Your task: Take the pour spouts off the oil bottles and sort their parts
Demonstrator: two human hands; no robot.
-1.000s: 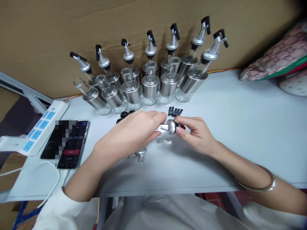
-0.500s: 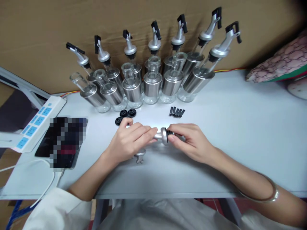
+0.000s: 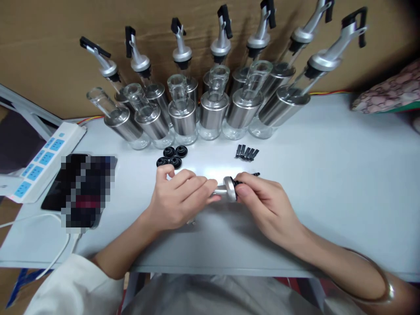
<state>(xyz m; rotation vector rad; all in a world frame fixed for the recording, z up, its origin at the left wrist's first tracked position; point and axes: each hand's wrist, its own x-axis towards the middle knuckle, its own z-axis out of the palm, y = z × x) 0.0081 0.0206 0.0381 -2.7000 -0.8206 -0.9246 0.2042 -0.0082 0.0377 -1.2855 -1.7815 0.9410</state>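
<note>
A silver pour spout [image 3: 231, 189] is held level between my two hands above the table. My left hand [image 3: 180, 199] is closed around its narrow neck, hiding the tip. At the wide collar, my right hand [image 3: 267, 199] pinches the black ribbed stopper [image 3: 239, 183]. A thin black tip [image 3: 256, 174] shows just behind my right fingers. Beyond my left hand lie several round black stoppers [image 3: 169, 152]. Several small black levers [image 3: 246, 153] rest in a row farther right. Below my left hand, a small metal part [image 3: 191, 222] is mostly hidden.
Steel-banded glass bottles stand along the back: an open-necked front row [image 3: 182, 122] and others topped with pour spouts [image 3: 182, 54]. Left are a power strip [image 3: 34, 168], dark phones [image 3: 54, 192] and a white cable [image 3: 62, 249]. Patterned fabric [image 3: 387, 92] sits at the back right.
The view has shifted closer. Both hands keep their grip on the spout and stopper. My left hand now covers more of the metal part beneath it, and a thin black tip shows behind my right fingers.
</note>
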